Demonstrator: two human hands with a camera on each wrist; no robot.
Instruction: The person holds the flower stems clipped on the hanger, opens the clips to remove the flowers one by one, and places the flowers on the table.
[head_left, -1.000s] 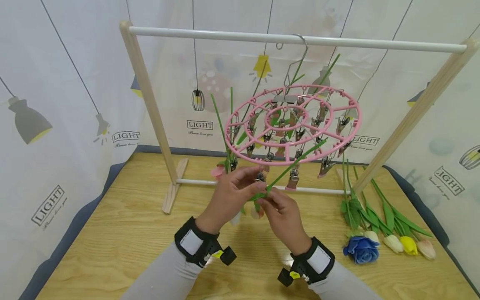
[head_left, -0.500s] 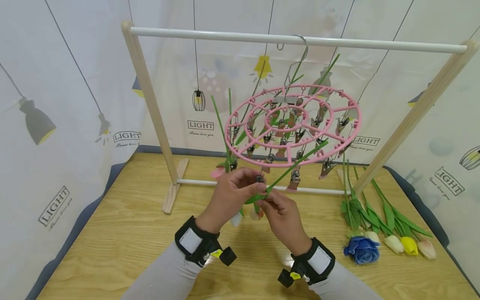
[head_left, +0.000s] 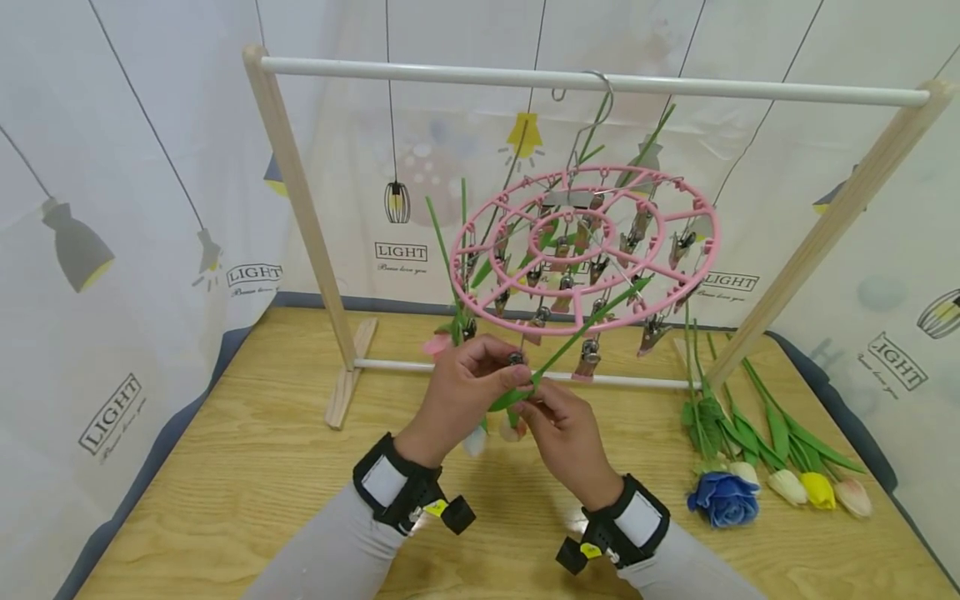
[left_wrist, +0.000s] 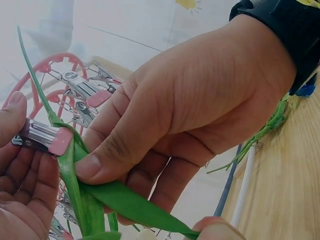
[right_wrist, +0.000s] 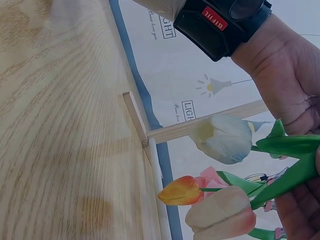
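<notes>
In the head view my left hand (head_left: 465,392) pinches a metal clip (left_wrist: 42,135) with pink tips, which hangs from the near rim of a pink round clip hanger (head_left: 576,321). My right hand (head_left: 566,437) pinches the stem and leaves of an artificial tulip, whose green leaf (left_wrist: 135,205) shows in the left wrist view. That stem rises past the hanger's near rim, and a pale pink tulip head (head_left: 512,429) hangs beneath the hands. The clip's tips lie against the stem. Nearby hang a white tulip (right_wrist: 222,140) and an orange tulip (right_wrist: 180,191).
The hanger hooks over the white bar (head_left: 450,73) of a wooden rack. More stems stick up through it, and several clips (head_left: 588,358) dangle around. On the table's right lie a blue rose (head_left: 723,498), a yellow tulip (head_left: 817,492) and other tulips.
Over the last second the leaf by my fingers has swung slightly down and left. The clip in my left hand has tilted a little, and the hands have otherwise barely moved.
</notes>
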